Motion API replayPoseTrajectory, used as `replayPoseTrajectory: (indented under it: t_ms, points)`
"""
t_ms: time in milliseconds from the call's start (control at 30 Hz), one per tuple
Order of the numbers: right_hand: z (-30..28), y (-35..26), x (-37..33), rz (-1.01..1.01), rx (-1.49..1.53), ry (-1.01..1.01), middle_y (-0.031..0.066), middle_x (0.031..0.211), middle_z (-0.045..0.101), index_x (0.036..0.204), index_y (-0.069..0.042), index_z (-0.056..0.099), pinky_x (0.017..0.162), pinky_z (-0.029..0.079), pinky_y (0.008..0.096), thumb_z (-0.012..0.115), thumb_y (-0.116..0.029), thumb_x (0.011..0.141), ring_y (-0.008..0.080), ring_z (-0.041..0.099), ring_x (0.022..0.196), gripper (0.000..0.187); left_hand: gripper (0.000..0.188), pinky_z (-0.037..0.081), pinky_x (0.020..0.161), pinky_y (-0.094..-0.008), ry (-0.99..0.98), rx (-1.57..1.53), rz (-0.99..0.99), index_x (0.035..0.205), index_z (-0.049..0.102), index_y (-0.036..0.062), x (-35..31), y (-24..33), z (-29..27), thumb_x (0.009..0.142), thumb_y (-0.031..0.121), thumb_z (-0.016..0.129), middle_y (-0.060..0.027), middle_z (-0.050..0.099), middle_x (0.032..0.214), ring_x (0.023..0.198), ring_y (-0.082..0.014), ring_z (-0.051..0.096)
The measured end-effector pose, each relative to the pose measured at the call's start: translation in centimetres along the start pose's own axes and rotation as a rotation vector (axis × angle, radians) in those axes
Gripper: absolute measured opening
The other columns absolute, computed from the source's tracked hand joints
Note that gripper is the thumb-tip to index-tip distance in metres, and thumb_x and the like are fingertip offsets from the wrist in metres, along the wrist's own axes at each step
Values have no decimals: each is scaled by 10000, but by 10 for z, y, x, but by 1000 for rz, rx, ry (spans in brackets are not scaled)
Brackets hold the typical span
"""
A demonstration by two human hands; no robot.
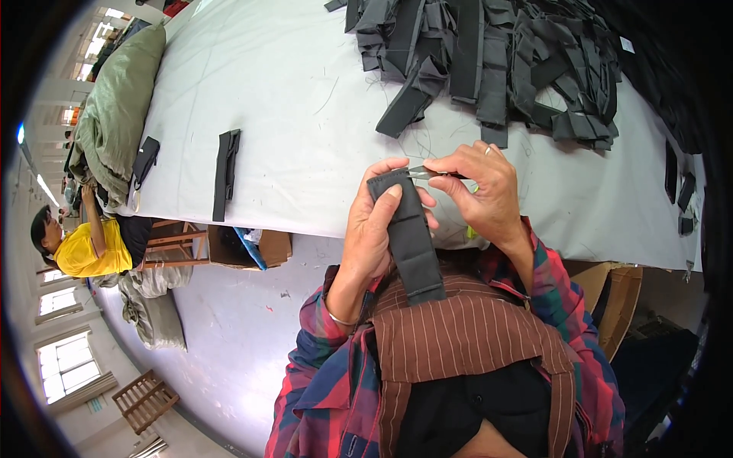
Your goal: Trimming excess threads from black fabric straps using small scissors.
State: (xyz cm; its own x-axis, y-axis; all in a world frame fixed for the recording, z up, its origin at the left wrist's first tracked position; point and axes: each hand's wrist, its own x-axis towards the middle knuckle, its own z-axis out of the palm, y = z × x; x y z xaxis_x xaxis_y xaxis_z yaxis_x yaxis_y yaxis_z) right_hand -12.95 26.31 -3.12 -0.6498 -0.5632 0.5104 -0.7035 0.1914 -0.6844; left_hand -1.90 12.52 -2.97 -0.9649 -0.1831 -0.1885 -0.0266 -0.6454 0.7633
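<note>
My left hand (368, 225) grips a dark grey strip of sewn fabric (414, 248) near its upper end, the thumb pressed on its face. The strip slants down toward my striped apron, its lower end hanging near my chest. A pair of small metal thread snips (420, 173) is held in my right hand (492, 191), closed around it. The tip of the snips meets the strip's top right corner; whether a thread lies between the blades is too small to tell. Beyond my hands, a heap of similar dark strips (492, 69) lies on the white-covered table (290, 99).
One dark strip (226, 175) lies alone on the left, with a small black piece (146, 159) and a green sack (122, 95) beyond it. A person in yellow (99, 248) is at the far left. Cardboard boxes (276, 248) stand below the table edge. Loose threads litter the cloth.
</note>
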Motion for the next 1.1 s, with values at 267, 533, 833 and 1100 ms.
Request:
replayPoseTrajectory:
  t_ms: [267, 533, 833, 1100]
  points:
    - [3, -1, 1, -27, -52, 23, -23, 655, 588, 850, -148, 699, 601, 334, 305, 756, -168, 693, 176, 477, 613, 169, 362, 562, 641, -346, 8, 3, -7, 1294, 327, 57, 0, -2, -2, 964, 161, 435, -197, 605, 929, 723, -258, 643]
    - [3, 5, 1, 132, 100, -4, 2, 721, 618, 873, -123, 691, 634, 401, 312, 732, -136, 719, 191, 540, 684, 160, 259, 571, 620, -359, 27, -29, -1, 1211, 372, 88, 1, -3, -7, 964, 141, 429, -201, 603, 940, 743, -265, 646]
    - [14, -1, -13, 167, 284, -248, 59, 714, 632, 873, -58, 662, 578, 445, 302, 705, -110, 742, 190, 589, 631, 148, 465, 553, 734, -360, 127, 21, -121, 1212, 489, 15, 4, 3, -18, 999, 394, 326, -152, 635, 991, 812, -227, 656]
    - [30, 3, 10, 285, 461, -33, 63, 716, 644, 866, -29, 645, 527, 412, 269, 684, -104, 788, 119, 550, 570, 115, 348, 535, 703, -265, 6, 326, -181, 1192, 541, -2, 5, 18, -21, 951, 247, 507, -140, 678, 956, 811, -146, 654]
